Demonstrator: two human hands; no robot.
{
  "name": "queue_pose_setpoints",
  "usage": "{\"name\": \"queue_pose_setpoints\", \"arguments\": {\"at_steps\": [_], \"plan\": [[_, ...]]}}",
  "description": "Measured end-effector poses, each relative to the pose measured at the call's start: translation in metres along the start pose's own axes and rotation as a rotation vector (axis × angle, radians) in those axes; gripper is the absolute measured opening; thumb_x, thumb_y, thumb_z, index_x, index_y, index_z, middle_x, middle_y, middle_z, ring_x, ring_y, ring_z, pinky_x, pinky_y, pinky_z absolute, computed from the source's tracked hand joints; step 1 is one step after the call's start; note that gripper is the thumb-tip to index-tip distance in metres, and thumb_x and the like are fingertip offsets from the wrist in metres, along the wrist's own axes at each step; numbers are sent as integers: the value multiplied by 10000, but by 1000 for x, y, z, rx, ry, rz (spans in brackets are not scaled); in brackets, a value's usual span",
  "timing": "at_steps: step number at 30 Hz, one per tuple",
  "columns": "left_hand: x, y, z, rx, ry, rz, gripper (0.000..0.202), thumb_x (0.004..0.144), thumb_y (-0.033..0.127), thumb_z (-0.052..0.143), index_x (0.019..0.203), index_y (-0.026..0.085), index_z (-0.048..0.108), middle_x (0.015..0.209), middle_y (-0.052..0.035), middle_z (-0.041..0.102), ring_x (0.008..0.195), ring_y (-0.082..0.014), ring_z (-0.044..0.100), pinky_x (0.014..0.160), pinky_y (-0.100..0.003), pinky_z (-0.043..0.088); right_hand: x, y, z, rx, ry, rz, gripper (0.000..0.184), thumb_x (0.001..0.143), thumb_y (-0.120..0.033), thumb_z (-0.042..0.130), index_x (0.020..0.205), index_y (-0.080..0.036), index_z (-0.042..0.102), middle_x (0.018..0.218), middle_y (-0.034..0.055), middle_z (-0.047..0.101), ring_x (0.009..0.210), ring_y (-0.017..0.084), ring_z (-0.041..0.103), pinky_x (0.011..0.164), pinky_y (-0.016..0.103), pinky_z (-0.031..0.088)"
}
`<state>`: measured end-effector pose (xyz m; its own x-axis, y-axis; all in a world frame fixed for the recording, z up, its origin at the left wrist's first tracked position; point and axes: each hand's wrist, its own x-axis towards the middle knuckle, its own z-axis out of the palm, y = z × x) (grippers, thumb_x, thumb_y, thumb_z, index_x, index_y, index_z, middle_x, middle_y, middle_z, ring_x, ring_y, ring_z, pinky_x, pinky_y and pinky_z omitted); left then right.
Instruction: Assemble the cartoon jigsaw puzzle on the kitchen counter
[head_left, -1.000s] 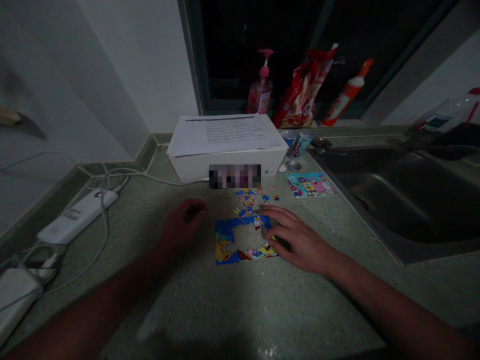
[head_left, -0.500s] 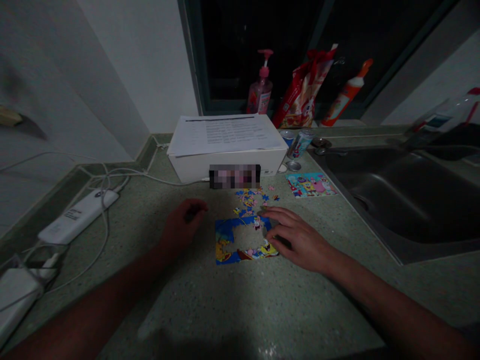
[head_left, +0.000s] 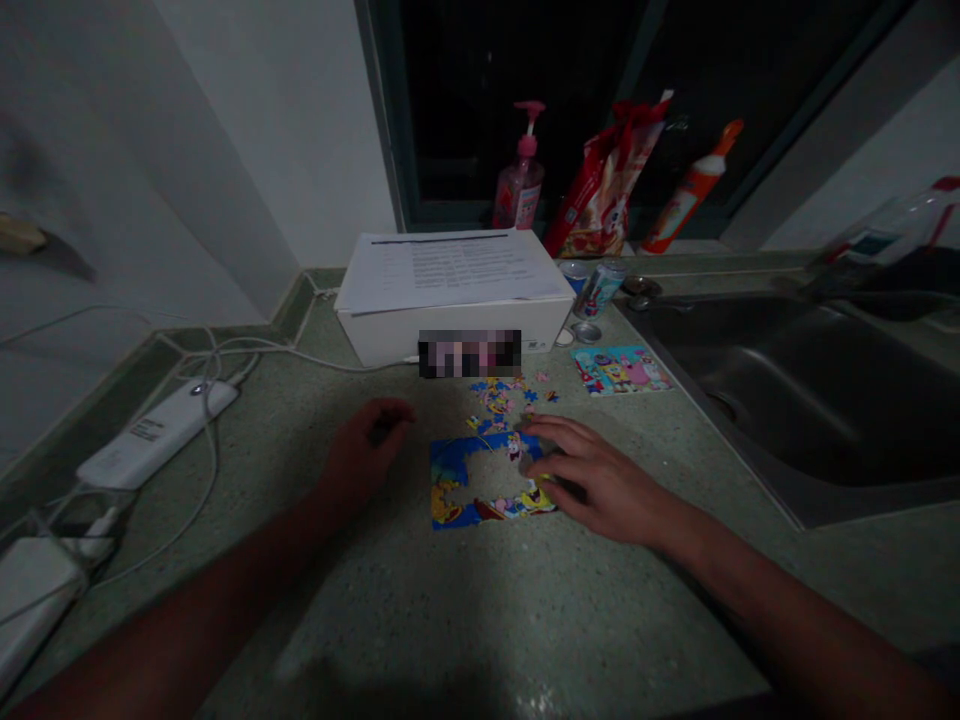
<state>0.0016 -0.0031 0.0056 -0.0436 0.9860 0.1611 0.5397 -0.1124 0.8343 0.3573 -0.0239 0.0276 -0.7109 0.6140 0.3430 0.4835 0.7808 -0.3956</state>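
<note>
Blue puzzle [head_left: 451, 460] below, rests right hand [head_left: 596, 478] half-curled over its right edge, presumably steadying; holds left hand [head_left: 365, 445] curled left of it; can't tell grips, too dim; has pieces [head_left: 496, 402] handily behind.

Your puzzle [head_left: 450, 462] looks like smooth card, your counter [head_left: 420, 610] faintly glossy stone, your sink [head_left: 825, 390] satin metal, the bag [head_left: 596, 195] shiny plastic.

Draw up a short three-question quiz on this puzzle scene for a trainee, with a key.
1. True or false: the left hand covers the gap in the middle of the partly built puzzle.
2. Which hand is at the puzzle's right edge?
3. Fill in: printed ____ lies on top of the white box.

Key: 1. False; it is off to the puzzle's left. 2. The right hand. 3. Paper.
</note>
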Motion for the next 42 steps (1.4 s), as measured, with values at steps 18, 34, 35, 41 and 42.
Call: {"name": "queue_pose_setpoints", "arguments": {"at_steps": [18,34,35,41,42], "plan": [[-1,3,0,-5,6,5,220,872,393,634,1011,245,720,1016,-69,823,975,-276,776,955,-475,619,-4,5,-1,-6,-6,5,413,962,-15,551,1180,-299,758,1544,79,649,1506,278,567,1187,566,549],[0,0,0,0,6,22,186,889,391,630,991,263,720,1025,-59,818,977,-273,773,949,-473,618,-5,16,-7,-77,79,180,319,900,-18,550,921,-245,773,1172,83,781,1164,272,733,1030,505,621],[0,0,0,-2,7,19,192,888,394,633,995,261,720,1026,-60,818,979,-273,774,954,-473,618,-5,17,-8,-78,68,182,322,888,-11,548,883,-244,769,1136,77,778,1140,270,733,1017,502,620],[0,2,-1,-1,6,-11,193,879,398,640,988,262,725,1032,-64,815,992,-283,774,980,-498,617,-3,13,-7,-69,3,168,351,892,-12,525,923,-245,785,1178,85,766,1153,276,723,1012,512,614],[0,2,-1,3,8,-10,188,877,392,641,986,265,725,1032,-62,815,996,-282,772,985,-497,616,-3,13,-7,-69,-2,167,353,894,-14,521,930,-244,785,1183,85,764,1160,275,721,1020,511,612]]}}
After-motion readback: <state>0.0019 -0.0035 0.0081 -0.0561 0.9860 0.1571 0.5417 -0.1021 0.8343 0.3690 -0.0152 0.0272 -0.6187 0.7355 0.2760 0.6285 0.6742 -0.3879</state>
